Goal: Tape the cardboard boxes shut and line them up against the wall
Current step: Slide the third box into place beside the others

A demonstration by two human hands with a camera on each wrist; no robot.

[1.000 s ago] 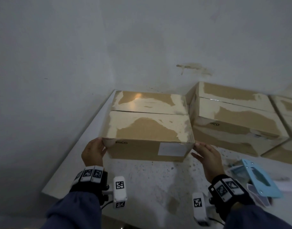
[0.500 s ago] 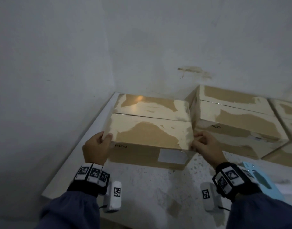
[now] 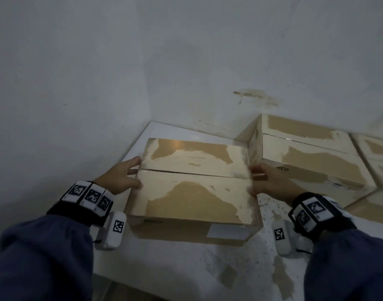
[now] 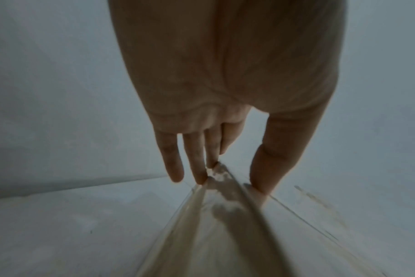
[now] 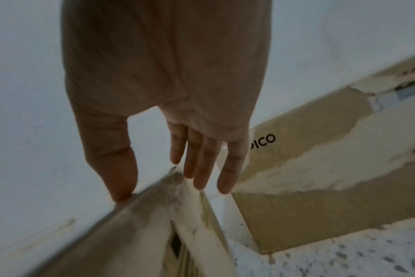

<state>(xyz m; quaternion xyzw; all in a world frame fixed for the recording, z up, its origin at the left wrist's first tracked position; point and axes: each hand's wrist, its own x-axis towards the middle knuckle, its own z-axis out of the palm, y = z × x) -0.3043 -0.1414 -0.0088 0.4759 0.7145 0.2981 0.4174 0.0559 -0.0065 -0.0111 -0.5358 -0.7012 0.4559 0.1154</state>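
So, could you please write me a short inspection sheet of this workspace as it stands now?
Surface: white speckled tabletop, worn patches near its front edge.
Job's things: near box, flaps closed with a seam across the top, short of the wall; second box at the wall to its right; a third box partly in view.
Clutter: nothing seen.
Grip: left hand holds the near box's left edge, thumb on top; right hand holds its right edge the same way.
Cables: thin lead by the right wrist camera.
Surroundings: white corner walls, brown stain on the back wall.
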